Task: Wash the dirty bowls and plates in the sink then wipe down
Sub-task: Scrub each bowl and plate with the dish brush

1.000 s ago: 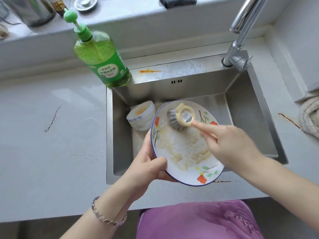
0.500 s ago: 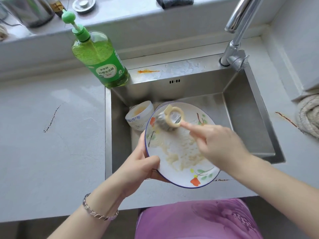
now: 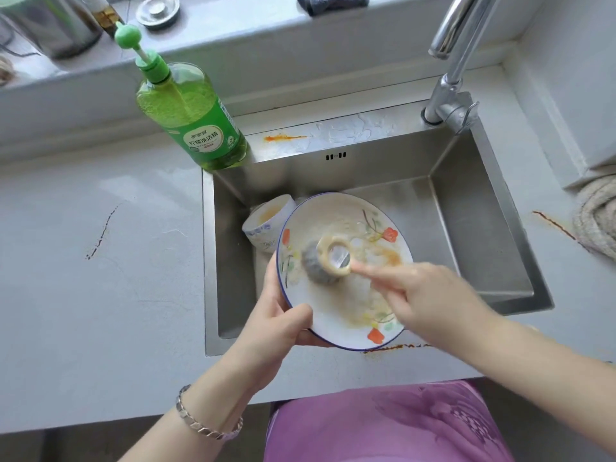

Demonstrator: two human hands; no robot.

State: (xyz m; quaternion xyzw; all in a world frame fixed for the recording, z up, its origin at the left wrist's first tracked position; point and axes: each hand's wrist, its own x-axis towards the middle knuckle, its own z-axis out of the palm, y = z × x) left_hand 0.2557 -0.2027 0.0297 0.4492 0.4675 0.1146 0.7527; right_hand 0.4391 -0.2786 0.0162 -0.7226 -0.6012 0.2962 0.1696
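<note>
Scrubbing in progress: left hand grips floral plate rim; right hand pinches handled scourer on it. Plate shows residue; stained bowl unwashed; wipe-down pending.

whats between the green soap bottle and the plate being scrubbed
Head view: a small dirty bowl in the sink lies between the soap bottle and the plate.

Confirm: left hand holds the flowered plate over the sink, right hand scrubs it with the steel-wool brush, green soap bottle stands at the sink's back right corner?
The head view shows the green soap bottle at the sink's back left corner, not right. Left hand on the flowered plate, right hand scrubbing with the steel-wool brush: correct.
</note>
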